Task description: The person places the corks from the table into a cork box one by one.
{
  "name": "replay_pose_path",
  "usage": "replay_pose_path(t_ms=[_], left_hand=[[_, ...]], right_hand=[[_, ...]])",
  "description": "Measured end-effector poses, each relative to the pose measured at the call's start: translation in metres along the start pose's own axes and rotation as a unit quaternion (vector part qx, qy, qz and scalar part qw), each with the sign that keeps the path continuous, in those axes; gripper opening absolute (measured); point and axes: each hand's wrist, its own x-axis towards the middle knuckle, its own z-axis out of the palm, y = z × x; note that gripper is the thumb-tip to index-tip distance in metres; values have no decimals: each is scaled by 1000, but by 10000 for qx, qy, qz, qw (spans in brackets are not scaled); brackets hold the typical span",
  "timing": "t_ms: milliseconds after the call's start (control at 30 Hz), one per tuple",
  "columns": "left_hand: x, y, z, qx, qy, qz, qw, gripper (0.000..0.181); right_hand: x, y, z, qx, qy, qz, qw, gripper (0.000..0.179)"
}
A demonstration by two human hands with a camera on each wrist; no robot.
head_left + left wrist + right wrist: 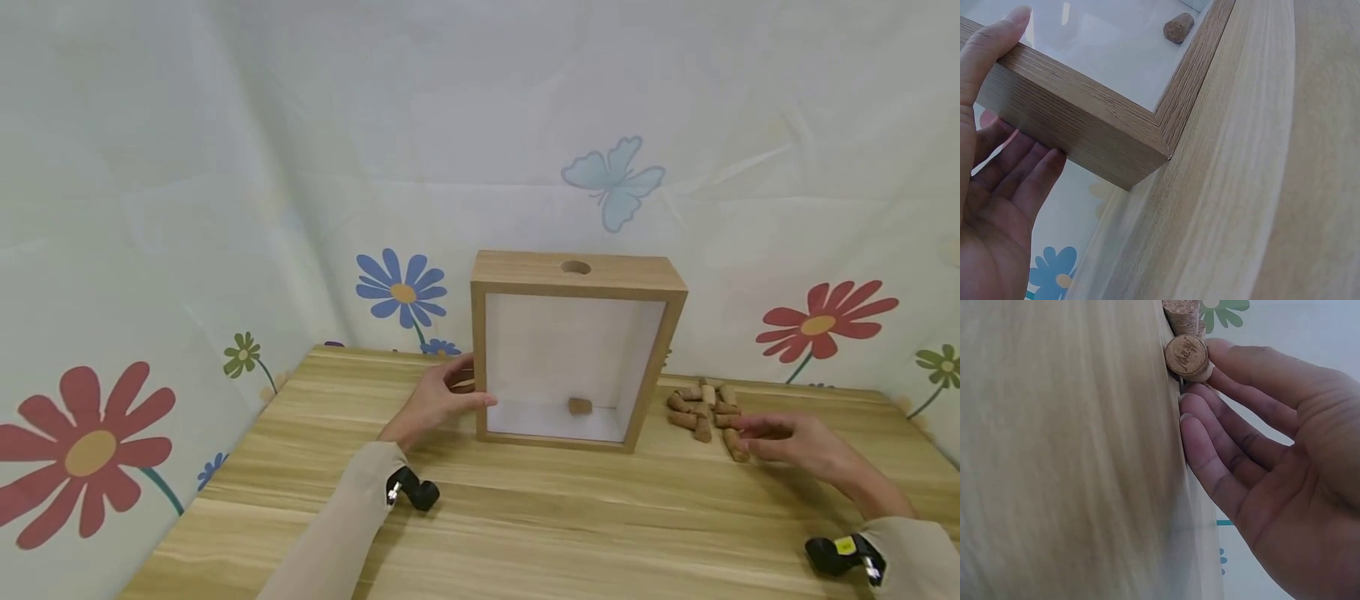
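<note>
My right fingers (pixel 1210 462) pinch a cork (pixel 1186 355) at their tips; a tug could scatter the corks (pixel 683 419) just beyond, while my left fingers (pixel 1041 181) grip the box (pixel 517 268)

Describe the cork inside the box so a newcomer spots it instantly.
Find the upright wooden box with a round hole in its top. On its white floor, slightly right of centre, lies one cork. It alone is inside; other corks cluster outside, by the right hand.

"What does the left hand (pixel 441 398) grip?"
"A wooden box's (pixel 566 350) side; one cork (pixel 580 406) lies inside."
"And the right hand (pixel 802 446)?"
"Pinches another cork (pixel 737 447) beside the cork pile (pixel 683 419)."
</note>
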Motion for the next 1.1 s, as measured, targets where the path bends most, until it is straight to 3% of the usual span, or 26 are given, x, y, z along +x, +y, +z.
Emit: replay_pose_path(t_ms=[200, 467, 700, 1100], left_hand=[[0, 1, -1, -2, 28, -28, 10000, 90], [0, 0, -1, -46, 33, -86, 9999, 91], [1, -1, 0, -20, 31, -108, 9999, 92], [1, -1, 1, -70, 58, -72, 9999, 90]], right_hand=[[1, 0, 0, -206, -18, -39, 9998, 48], [2, 4, 3, 383, 94, -272, 9989, 35], [1, 4, 2, 723, 46, -50, 9974, 35], [-1, -5, -2, 566, 181, 136, 9981, 46]])
